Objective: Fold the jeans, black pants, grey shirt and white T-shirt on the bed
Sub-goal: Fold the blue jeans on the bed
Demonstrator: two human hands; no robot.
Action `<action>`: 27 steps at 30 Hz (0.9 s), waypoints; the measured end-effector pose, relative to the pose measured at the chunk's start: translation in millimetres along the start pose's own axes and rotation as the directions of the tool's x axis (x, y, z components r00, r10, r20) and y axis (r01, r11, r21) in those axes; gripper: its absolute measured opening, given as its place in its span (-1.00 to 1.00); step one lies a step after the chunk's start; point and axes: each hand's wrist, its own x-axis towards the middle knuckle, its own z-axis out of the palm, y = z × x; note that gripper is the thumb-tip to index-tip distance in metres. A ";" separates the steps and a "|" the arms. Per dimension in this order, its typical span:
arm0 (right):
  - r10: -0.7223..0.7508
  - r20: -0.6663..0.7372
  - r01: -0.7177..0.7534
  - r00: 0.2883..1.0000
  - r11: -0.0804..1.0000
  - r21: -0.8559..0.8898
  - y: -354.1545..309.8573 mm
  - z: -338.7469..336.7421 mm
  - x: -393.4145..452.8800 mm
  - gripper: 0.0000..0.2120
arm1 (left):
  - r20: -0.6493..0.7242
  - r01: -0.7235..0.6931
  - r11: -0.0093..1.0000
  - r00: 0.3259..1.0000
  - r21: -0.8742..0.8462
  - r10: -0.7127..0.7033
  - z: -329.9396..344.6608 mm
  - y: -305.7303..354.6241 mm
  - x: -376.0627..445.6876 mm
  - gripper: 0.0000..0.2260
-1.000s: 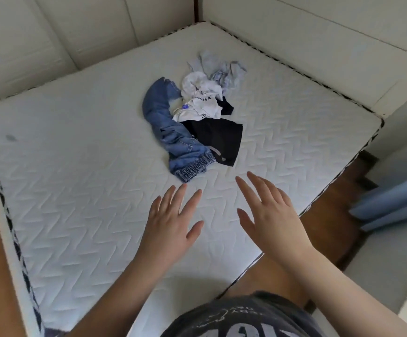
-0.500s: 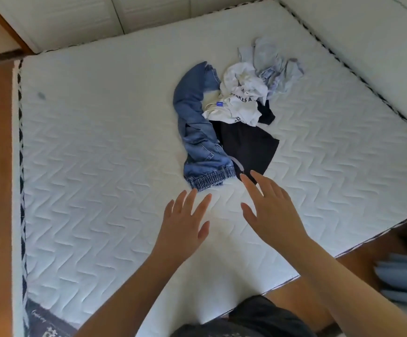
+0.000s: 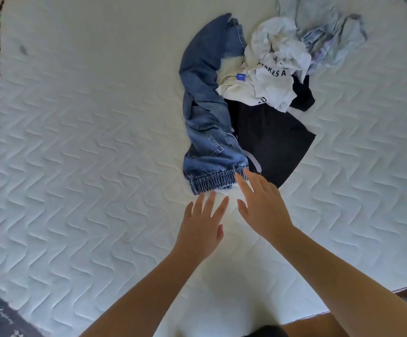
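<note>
Right grip (image 3: 262, 204) flat, over crumpled jeans (image 3: 209, 117) cuff.

Four garments lie in one heap on one bed (image 3: 76, 142): one pair of jeans (image 3: 207, 113), one pair of black pants (image 3: 270, 139), one white T-shirt (image 3: 270, 79) and one grey shirt (image 3: 329, 27). Two hands are in view, the left (image 3: 202, 229) and the right (image 3: 263, 205).

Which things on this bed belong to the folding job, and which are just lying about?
Job:
crumpled blue denim jeans
flat black pants
bunched pale grey shirt
crumpled white printed T-shirt

Lying about:
dark printed cloth at the white quilted mattress corner
</note>
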 end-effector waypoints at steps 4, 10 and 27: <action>0.003 0.039 -0.002 0.999 1.000 -0.019 13.9 51.5 26.6 -0.38 | 0.042 0.059 0.998 0.997 -0.007 -0.059 39.5 -11.2 32.1 -0.41; 0.004 0.124 0.001 0.992 0.999 -0.035 27.0 104.8 73.1 -0.25 | 0.076 0.121 0.992 0.990 -0.030 -0.118 82.7 -33.1 78.4 -0.39; -0.053 0.169 0.086 0.984 0.977 -0.195 45.1 166.6 132.6 -0.36 | 0.077 0.232 0.943 0.972 -0.238 -0.220 134.4 -89.1 141.6 -0.41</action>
